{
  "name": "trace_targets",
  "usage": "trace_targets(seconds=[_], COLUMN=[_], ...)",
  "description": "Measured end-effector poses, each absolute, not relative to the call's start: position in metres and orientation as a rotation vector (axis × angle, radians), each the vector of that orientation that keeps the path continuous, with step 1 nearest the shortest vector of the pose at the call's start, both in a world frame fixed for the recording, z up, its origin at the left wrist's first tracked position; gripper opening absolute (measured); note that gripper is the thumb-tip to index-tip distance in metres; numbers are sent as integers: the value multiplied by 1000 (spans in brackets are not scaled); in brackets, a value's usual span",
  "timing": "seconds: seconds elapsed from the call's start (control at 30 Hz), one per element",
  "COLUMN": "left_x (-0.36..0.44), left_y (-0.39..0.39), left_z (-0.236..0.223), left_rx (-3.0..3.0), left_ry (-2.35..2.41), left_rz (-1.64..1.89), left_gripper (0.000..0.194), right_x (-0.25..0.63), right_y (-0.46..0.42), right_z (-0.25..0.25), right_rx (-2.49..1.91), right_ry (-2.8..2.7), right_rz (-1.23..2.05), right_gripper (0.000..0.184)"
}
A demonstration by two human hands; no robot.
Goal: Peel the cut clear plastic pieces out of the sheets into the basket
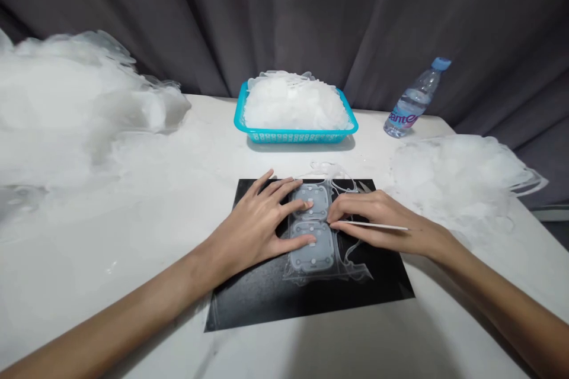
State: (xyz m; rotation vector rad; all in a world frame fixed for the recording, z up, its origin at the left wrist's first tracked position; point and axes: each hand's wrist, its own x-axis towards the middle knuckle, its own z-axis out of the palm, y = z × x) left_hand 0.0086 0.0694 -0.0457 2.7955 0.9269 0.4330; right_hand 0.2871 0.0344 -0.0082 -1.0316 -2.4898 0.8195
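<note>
A clear soft plastic piece (312,249) with two square pads lies on a black mat (275,296) in front of me. My left hand (262,222) rests flat on it, fingers spread, pressing the two pads down. My right hand (377,222) is closed in a pinch round a thin white stick (377,225), whose tip touches the right edge of the piece between the pads. Thin clear trimmings trail from the piece on the mat.
A turquoise basket (296,135) heaped with clear plastic pieces stands behind the mat. Large piles of the same pieces lie at the left (75,106) and right (457,180). A water bottle (411,103) leans at the back right. Dark curtain behind the table.
</note>
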Motion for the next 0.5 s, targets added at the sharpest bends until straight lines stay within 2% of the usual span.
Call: trace_targets(seconds=[0.33, 0.5], left_x=[9, 9], left_y=[70, 71], left_z=[-50, -49], left_rx=[2787, 2773], left_ry=[942, 930], left_rz=[458, 469], left_gripper=[61, 61], right_x=[280, 275], right_y=[37, 35], right_z=[-22, -28], right_rx=[-942, -904], right_ry=[-2527, -2625], right_rz=[702, 448], right_gripper=[17, 18])
